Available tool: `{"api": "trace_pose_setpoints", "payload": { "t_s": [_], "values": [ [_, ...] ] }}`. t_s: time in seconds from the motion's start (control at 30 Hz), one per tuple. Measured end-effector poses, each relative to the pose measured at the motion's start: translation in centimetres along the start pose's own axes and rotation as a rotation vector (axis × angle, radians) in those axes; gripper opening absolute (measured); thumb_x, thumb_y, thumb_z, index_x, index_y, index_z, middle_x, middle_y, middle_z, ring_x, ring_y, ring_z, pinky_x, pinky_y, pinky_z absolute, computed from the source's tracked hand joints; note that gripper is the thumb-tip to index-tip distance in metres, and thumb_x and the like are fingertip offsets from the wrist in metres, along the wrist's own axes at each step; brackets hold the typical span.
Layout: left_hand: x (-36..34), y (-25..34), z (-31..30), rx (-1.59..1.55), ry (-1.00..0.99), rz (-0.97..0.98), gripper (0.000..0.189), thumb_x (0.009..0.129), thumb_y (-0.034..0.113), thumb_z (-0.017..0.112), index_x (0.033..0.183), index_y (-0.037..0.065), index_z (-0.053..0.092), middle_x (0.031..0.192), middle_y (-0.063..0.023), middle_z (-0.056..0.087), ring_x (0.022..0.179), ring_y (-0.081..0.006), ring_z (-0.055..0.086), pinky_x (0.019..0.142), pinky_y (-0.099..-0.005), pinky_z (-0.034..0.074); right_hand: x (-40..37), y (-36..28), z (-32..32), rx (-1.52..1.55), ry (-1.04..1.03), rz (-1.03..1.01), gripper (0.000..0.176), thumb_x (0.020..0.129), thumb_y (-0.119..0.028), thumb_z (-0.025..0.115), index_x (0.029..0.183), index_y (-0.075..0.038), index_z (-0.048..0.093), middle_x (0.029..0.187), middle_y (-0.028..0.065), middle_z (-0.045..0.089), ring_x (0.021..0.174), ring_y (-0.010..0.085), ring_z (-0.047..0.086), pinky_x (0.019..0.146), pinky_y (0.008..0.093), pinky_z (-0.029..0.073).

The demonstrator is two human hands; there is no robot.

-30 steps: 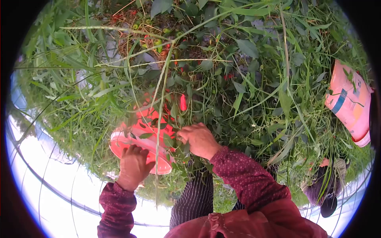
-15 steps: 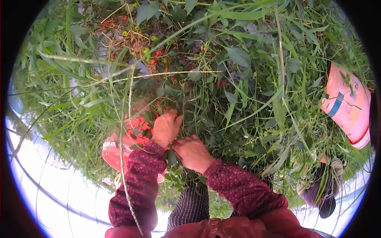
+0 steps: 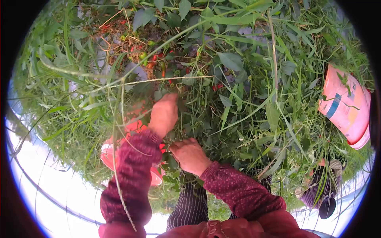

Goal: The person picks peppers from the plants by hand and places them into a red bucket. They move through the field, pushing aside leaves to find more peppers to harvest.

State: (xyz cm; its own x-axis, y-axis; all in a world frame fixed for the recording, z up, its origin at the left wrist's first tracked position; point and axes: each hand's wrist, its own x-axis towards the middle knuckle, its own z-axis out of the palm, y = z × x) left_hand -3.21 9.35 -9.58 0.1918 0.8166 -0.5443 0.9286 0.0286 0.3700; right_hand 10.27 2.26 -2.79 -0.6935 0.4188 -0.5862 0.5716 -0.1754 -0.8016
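My left hand (image 3: 163,115) reaches forward into the pepper plants (image 3: 206,115). It is slightly blurred, and its fingertips are lost among the leaves. Closer to my body, my right hand (image 3: 190,156) has its fingers curled in the foliage; whatever they hold is hidden. A red bucket (image 3: 109,154) sits under my left forearm, mostly covered by the arm, with red fruit showing near its top. Ahead of my left hand, red and green peppers (image 3: 143,56) hang or lie among leaves and dry stems.
A pink bucket (image 3: 343,105) with a blue patch leans in the grass at right. Below it, another person (image 3: 321,184) is partly visible behind the grass. Long grass stalks (image 3: 119,131) cross the view in front of my left arm. Grey sheeting (image 3: 137,71) shows between plants.
My left hand has moved forward, away from my right hand and further into the plants. The right hand has stayed nearly in place, dropping back slightly.
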Motion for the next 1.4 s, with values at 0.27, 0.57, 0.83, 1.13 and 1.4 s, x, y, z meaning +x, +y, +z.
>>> {"api": "trace_pose_setpoints", "payload": {
  "t_s": [0.27, 0.57, 0.83, 1.13, 1.4],
  "values": [
    [7.6, -2.9, 6.2, 0.652, -0.594, -0.019, 0.017, 0.081, 0.012, 0.054, 0.088, 0.01, 0.069, 0.094, -0.0068, 0.067, 0.084, -0.0223, 0.064, 0.067, -0.0344, 0.052, 0.0, 0.1, 0.4, -0.007, -0.122, 0.035, 0.043, 0.075, -0.005, 0.06, 0.117, -0.002, 0.054, 0.117, 0.007, 0.058, 0.105, 0.0218, 0.055, 0.094, 0.0397, 0.04],
    [8.1, -0.7, 4.4, 0.706, -0.865, 0.003, 0.025, 0.083, 0.008, 0.054, 0.107, 0.005, 0.061, 0.105, -0.0121, 0.063, 0.086, -0.0272, 0.066, 0.069, -0.0399, 0.052, 0.0, 0.0, 0.3, -0.012, -0.037, 0.014, 0.044, 0.072, -0.003, 0.06, 0.115, -0.003, 0.055, 0.111, 0.0064, 0.059, 0.098, 0.0214, 0.057, 0.09, 0.0371, 0.04],
    [3.4, -0.6, -0.5, 0.512, -0.397, 0.053, 0.047, 0.075, 0.003, 0.058, 0.121, 0.003, 0.048, 0.106, -0.0226, 0.057, 0.084, -0.0323, 0.063, 0.073, -0.037, 0.053, -0.2, 0.2, 0.0, 0.039, 0.02, -0.011, 0.033, 0.079, -0.007, 0.052, 0.111, 0.001, 0.056, 0.105, 0.0108, 0.06, 0.098, 0.025, 0.057, 0.093, 0.0408, 0.04],
    [1.7, 0.4, -2.1, 0.019, -0.09, -0.185, 0.021, 0.081, 0.009, 0.054, 0.101, 0.003, 0.056, 0.087, -0.0182, 0.062, 0.077, -0.039, 0.061, 0.069, -0.0425, 0.051, -0.3, 0.1, 0.1, 0.054, -0.006, 0.013, 0.033, 0.079, -0.007, 0.051, 0.11, 0.0, 0.056, 0.105, 0.0111, 0.06, 0.099, 0.0254, 0.057, 0.093, 0.0416, 0.04],
    [-0.4, 4.1, -3.6, -0.167, -0.177, -0.026, 0.026, 0.083, 0.013, 0.054, 0.108, 0.004, 0.056, 0.101, -0.0188, 0.061, 0.08, -0.0371, 0.062, 0.068, -0.0432, 0.05, -0.4, -0.4, -0.6, 0.066, -0.045, 0.03, 0.031, 0.078, -0.009, 0.051, 0.107, -0.002, 0.058, 0.104, 0.0099, 0.061, 0.097, 0.0247, 0.058, 0.091, 0.041, 0.041]
  ]
}}
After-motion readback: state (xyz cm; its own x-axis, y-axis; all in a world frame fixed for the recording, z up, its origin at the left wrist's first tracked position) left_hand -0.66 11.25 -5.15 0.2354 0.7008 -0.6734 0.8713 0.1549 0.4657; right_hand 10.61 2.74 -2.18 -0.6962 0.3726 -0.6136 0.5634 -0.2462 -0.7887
